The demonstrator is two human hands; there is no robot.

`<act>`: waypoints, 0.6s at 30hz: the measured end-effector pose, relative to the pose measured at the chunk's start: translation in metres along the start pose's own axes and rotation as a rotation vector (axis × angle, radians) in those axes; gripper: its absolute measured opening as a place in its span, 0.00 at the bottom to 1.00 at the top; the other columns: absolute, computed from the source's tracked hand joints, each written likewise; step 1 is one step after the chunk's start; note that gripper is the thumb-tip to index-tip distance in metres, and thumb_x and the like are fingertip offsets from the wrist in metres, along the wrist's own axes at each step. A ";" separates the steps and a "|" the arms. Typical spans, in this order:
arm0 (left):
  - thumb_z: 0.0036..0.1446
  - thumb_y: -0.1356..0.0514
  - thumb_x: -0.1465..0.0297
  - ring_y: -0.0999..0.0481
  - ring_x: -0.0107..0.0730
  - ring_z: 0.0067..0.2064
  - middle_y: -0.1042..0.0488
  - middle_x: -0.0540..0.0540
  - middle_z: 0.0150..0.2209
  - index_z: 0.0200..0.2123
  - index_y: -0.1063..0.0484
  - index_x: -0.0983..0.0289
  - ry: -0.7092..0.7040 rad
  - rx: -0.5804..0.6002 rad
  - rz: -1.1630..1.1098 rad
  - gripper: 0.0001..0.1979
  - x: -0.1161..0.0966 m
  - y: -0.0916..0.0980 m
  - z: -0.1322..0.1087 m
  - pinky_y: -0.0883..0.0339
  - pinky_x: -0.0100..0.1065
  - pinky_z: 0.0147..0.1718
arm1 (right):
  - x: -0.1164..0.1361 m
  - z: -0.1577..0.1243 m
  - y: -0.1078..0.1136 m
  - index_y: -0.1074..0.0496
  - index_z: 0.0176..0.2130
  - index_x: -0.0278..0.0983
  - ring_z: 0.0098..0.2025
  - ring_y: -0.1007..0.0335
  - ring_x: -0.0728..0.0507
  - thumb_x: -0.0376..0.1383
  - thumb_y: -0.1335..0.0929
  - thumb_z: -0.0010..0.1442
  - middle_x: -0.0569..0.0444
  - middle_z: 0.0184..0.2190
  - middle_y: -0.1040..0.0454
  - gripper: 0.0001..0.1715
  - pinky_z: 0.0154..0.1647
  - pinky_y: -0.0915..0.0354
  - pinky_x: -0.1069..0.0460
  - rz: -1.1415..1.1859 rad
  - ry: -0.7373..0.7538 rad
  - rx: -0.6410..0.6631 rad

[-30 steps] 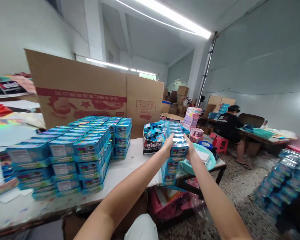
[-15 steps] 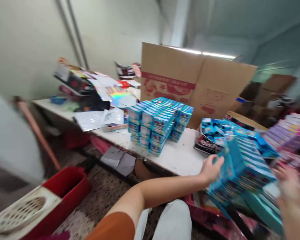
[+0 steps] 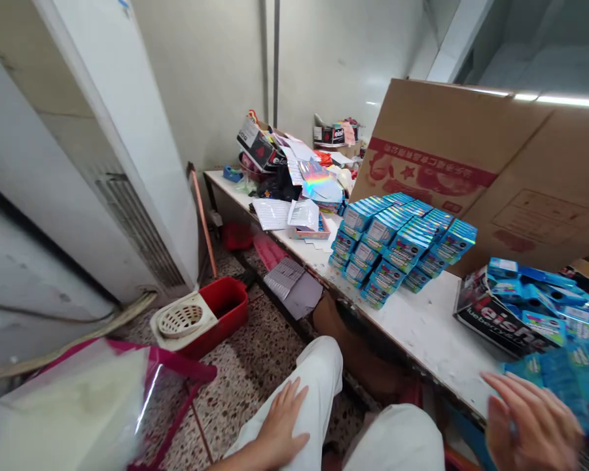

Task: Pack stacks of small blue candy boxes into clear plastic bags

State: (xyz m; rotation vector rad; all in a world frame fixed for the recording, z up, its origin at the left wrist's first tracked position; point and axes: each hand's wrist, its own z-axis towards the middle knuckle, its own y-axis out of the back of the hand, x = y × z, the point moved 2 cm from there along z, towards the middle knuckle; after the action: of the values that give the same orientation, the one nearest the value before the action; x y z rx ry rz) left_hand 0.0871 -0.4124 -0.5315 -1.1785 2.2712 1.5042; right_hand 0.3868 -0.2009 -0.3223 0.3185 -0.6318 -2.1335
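My left hand (image 3: 281, 424) rests flat on my white-trousered left thigh (image 3: 319, 366), its fingers apart and nothing in it. At the lower right, my right hand (image 3: 530, 418) is slightly blurred, fingers stretched out and thumb apart. Right beside it is a group of blue boxes (image 3: 569, 376), partly cut off by the frame edge; whether the hand touches them, I cannot tell. Behind them an open black carton (image 3: 495, 320) holds a jumble of small blue boxes (image 3: 542, 324). A neat stack of striped blue boxes (image 3: 387, 242) stands on the white table (image 3: 436, 320).
A large brown cardboard sheet (image 3: 436, 144) stands upright behind the stack. Papers and foil sheets (image 3: 319, 180) clutter the table's far end. A red mop bucket (image 3: 226, 314) stands on the speckled floor, near a clear bag with magenta edges (image 3: 152, 366) at lower left.
The view has swung left. My left hand has let go of the group of blue boxes and lies on my thigh. Those boxes are now lower at the right edge, beside my right hand.
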 end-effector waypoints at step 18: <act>0.41 0.37 0.64 0.67 0.52 0.69 0.64 0.59 0.69 0.65 0.48 0.58 0.094 -0.209 -0.092 0.46 0.046 0.024 0.103 0.68 0.49 0.64 | 0.084 0.035 -0.188 0.25 0.40 0.40 0.44 0.31 0.41 0.37 0.38 0.63 0.50 0.39 0.24 0.12 0.50 0.37 0.43 0.333 0.030 0.618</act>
State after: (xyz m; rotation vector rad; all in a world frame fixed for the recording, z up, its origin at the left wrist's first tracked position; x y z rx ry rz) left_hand 0.0124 -0.3457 -0.5882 -1.4171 2.1235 1.7176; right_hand 0.1943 -0.1636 -0.3955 0.5341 -1.2314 -1.5767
